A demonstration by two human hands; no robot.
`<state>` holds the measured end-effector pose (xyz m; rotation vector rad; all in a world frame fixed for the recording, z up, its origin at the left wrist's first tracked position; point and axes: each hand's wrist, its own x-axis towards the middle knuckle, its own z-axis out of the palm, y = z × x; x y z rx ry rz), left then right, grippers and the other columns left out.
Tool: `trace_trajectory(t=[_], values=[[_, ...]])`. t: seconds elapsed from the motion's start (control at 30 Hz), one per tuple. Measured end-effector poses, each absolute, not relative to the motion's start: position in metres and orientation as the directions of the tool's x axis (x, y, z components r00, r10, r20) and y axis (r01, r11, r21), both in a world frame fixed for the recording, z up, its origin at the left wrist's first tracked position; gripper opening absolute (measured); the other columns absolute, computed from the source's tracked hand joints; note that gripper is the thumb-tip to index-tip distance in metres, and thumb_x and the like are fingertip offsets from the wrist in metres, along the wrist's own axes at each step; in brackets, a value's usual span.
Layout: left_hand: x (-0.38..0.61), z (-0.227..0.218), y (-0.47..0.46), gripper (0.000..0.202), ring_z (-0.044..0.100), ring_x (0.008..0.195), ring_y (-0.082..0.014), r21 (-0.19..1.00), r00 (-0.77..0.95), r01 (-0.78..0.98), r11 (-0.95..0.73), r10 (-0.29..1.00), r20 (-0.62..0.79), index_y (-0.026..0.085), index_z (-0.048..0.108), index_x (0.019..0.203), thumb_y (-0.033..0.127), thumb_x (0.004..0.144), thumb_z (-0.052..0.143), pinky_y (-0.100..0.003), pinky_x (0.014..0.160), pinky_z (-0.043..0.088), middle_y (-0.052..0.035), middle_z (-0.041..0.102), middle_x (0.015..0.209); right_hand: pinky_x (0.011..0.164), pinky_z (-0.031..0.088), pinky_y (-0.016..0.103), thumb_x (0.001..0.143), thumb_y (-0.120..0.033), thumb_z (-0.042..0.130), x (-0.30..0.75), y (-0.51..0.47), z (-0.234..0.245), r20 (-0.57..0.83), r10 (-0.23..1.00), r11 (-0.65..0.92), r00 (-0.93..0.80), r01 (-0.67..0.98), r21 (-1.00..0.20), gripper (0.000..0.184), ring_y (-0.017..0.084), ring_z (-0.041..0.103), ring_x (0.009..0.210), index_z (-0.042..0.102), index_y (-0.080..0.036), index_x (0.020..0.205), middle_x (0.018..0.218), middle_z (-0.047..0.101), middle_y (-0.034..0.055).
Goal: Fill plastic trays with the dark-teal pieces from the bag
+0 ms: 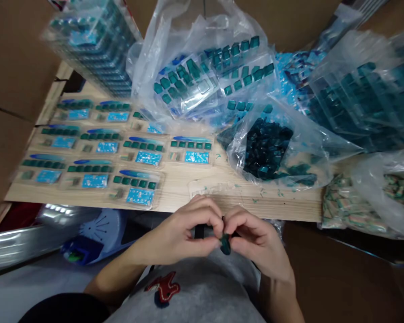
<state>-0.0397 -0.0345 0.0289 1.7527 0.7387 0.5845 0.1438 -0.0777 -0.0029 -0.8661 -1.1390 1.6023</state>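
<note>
My left hand (185,235) and my right hand (256,240) meet just below the front edge of the wooden board (188,179), above my lap. Both have their fingers curled in a pinch around a small dark teal plastic piece (225,244) held between their fingertips. A thin dark strip (199,231) shows between the left fingers. An empty clear blister tray (215,188) lies on the board just beyond my hands. An open clear bag of loose teal pieces (267,148) lies on the board ahead and to the right.
Several filled blister packs with teal pieces and blue cards (97,157) lie in rows on the left of the board. Clear bags of trays (215,72) pile at the back and right (366,89). A bag of striped items (353,206) sits far right. Brown cardboard surrounds the board.
</note>
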Motion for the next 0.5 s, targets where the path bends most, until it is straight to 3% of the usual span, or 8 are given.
trace_trajectory(t=[0.13, 0.23, 0.33, 0.5], values=[[-0.043, 0.023, -0.034, 0.014, 0.050, 0.073, -0.0117, 0.999, 0.701, 0.045, 0.013, 0.712, -0.041, 0.018, 0.050, 0.071, 0.012, 0.080, 0.060, -0.025, 0.070, 0.041, 0.0004, 0.053, 0.079, 0.062, 0.041, 0.026, 0.084, -0.033, 0.068, 0.142, -0.079, -0.006, -0.030, 0.948, -0.150, -0.317, -0.361, -0.920, 0.016, 0.014, 0.050, 0.066, 0.064, -0.021, 0.074, 0.071, 0.054, -0.0004], [-0.050, 0.018, -0.032, 0.021, 0.047, 0.072, -0.0123, 0.992, 0.635, -0.097, 0.086, 0.772, -0.005, 0.018, 0.048, 0.072, 0.027, 0.084, 0.062, -0.025, 0.066, 0.040, 0.0001, 0.050, 0.076, 0.055, 0.034, 0.025, 0.088, -0.034, 0.063, 0.141, -0.083, -0.011, -0.020, 0.993, -0.071, -0.120, -0.440, -0.895, 0.021, 0.013, 0.042, 0.060, 0.059, -0.022, 0.072, 0.065, 0.047, -0.0028], [-0.053, 0.015, -0.030, 0.019, 0.048, 0.075, -0.0130, 0.993, 0.619, -0.067, 0.101, 0.785, -0.038, 0.017, 0.051, 0.074, 0.029, 0.085, 0.063, -0.025, 0.068, 0.040, -0.0010, 0.051, 0.079, 0.061, 0.038, 0.026, 0.088, -0.029, 0.063, 0.140, -0.085, -0.010, -0.042, 0.999, -0.034, 0.015, -0.348, -0.937, 0.010, 0.013, 0.046, 0.065, 0.064, -0.023, 0.080, 0.072, 0.051, -0.0016], [-0.049, 0.017, -0.030, 0.010, 0.051, 0.077, -0.0124, 0.987, 0.651, 0.026, 0.159, 0.747, -0.137, 0.017, 0.055, 0.075, 0.014, 0.081, 0.062, -0.025, 0.072, 0.041, -0.0004, 0.052, 0.082, 0.068, 0.044, 0.028, 0.084, -0.037, 0.067, 0.135, -0.078, 0.000, -0.120, 0.960, -0.188, -0.252, -0.263, -0.946, 0.014, 0.015, 0.054, 0.074, 0.067, -0.024, 0.085, 0.081, 0.060, 0.0012]])
